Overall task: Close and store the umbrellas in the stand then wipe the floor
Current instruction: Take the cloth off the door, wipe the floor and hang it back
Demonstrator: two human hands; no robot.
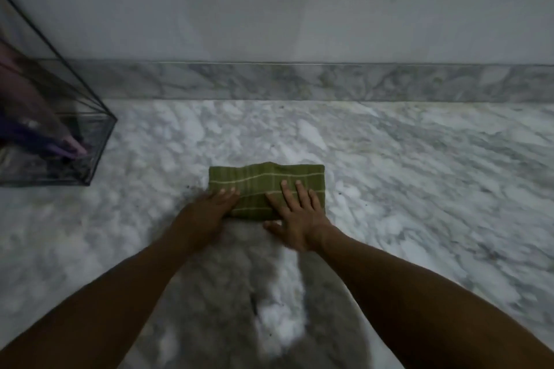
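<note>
A folded green cloth with pale checked lines lies flat on the marble floor, a little below the middle of the view and well short of the marble skirting that runs along the foot of the plain wall at 12 o'clock.

Both of the person's bare forearms reach in from the bottom edge. The left hand rests at the cloth's 8 o'clock corner, fingers together and laid over the edge, palm down; it is open and pressing, not clutching. The right hand lies flat on the cloth's 4 o'clock part, fingers spread and pointing toward 12 o'clock, thumb out on the floor at the near edge; it too is open and only presses on the fabric.

At 9 to 10 o'clock from the cloth, well apart from it, stands a clear-walled umbrella stand with dark frame edges, its base on the floor near the skirting. Inside it lean closed umbrellas in pinkish and purple tones, their tips down at the bottom of the stand; blur hides how many there are.

A few dark specks dot the floor just beside the cloth's left edge.
</note>
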